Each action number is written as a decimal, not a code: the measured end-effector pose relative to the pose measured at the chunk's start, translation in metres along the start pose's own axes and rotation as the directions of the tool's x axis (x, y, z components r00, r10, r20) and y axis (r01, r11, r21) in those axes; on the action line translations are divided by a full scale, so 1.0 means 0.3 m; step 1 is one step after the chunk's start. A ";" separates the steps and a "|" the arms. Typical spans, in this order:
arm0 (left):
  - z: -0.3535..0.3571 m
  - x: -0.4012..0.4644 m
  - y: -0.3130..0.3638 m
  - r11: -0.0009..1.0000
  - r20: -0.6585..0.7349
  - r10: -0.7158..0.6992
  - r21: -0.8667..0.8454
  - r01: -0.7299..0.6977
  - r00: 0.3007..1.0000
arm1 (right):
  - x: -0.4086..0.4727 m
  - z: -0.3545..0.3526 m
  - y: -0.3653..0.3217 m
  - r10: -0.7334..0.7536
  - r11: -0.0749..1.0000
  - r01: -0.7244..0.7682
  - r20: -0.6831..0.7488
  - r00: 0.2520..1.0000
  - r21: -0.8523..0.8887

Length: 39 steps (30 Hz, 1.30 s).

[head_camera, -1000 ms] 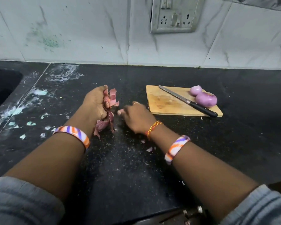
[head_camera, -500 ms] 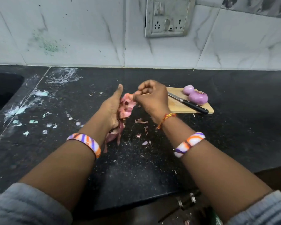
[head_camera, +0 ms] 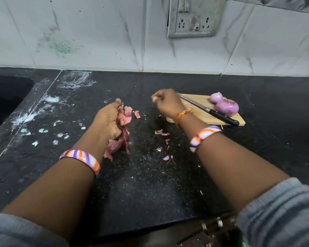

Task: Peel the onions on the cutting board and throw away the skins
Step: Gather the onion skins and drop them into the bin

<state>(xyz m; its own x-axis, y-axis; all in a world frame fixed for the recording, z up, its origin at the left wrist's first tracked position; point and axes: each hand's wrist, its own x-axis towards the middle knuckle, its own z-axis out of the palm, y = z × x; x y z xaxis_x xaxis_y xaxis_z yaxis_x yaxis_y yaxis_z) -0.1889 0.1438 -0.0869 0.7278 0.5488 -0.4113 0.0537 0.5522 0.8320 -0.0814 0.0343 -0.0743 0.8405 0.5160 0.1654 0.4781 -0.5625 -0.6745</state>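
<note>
So from the head cam, only one view here: the left hand (head_camera: 109, 120) is curled tight around a bunch of onion skins (head_camera: 122, 122), pinkish-red and papery, with bits sticking out past the fingers on the side toward the other hand and a longer piece hanging out below the heel of the palm, down against the black countertop (head_camera: 141, 184). One loose flake (head_camera: 137, 114) sits just off that bunch, toward the right hand.

The right hand (head_camera: 167, 103) hovers over the near-left corner of the cutting board (head_camera: 202, 114), fingers curled in with the tips pinched together. There's something small and pale at the fingertips, but I honestly can't tell if it's a scrap of skin or just a nail, so I can't say whether it's holding anything.

Behind that hand, on the board, lie two peeled onions (head_camera: 226, 106), purple and shiny, touching each other, the smaller one farther back. A knife (head_camera: 209, 109) with a black handle lies diagonally across the board, right beside the onions, blade end running under the right hand's knuckles.

Between the two wrists there are a few small skin scraps (head_camera: 161, 132) scattered on the counter, closer to the right forearm than the left. Both wrists have striped orange-purple-white bangles (head_camera: 81, 157), plus an orange thread on the right one.
</note>
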 end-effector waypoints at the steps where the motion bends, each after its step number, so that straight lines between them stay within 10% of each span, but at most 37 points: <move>1: -0.012 0.011 0.002 1.000 -0.007 -0.005 0.001 0.005 1.000 | 0.006 0.042 0.005 -0.079 0.989 0.089 0.089 0.993 -0.116; 5: -0.039 0.046 -0.009 0.999 -0.022 -0.035 0.016 0.035 0.999 | -0.007 0.182 -0.004 -0.271 0.835 0.367 0.273 0.923 -0.411; 11: -0.032 0.016 -0.004 0.998 -0.007 -0.036 0.042 0.036 0.999 | -0.085 0.112 0.030 -0.167 0.753 0.211 0.129 0.978 -0.624; 19: 0.041 -0.048 -0.035 0.994 0.076 -0.075 0.090 0.068 0.994 | -0.357 -0.004 0.037 0.000 0.716 0.251 0.359 0.933 -0.651; 24: 0.110 -0.079 -0.062 0.978 0.143 -0.101 0.195 0.072 0.985 | -0.362 -0.150 0.151 0.080 0.966 -0.084 -0.023 0.996 -0.243; 28: 0.138 -0.105 -0.079 0.970 0.147 -0.104 0.232 0.068 0.984 | -0.257 -0.283 0.323 0.239 0.853 -0.359 -0.328 0.914 -0.379; 34: 0.125 -0.128 -0.083 0.975 0.152 -0.101 0.212 0.068 0.983 | -0.258 -0.210 0.292 0.294 0.662 -0.293 -0.120 0.948 -0.690; 39: 0.100 -0.168 -0.088 0.986 0.127 -0.066 0.161 0.045 0.990 | -0.345 -0.066 0.147 0.134 0.733 -0.043 0.082 0.988 -0.679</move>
<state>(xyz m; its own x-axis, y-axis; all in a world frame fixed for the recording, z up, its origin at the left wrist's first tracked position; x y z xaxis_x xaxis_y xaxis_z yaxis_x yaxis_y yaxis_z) -0.2063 0.0829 -0.0769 0.8035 0.4268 -0.4150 0.1964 0.4680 0.8616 -0.1423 -0.0568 -0.1070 0.8734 0.4869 0.0140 0.4870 -0.8733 -0.0135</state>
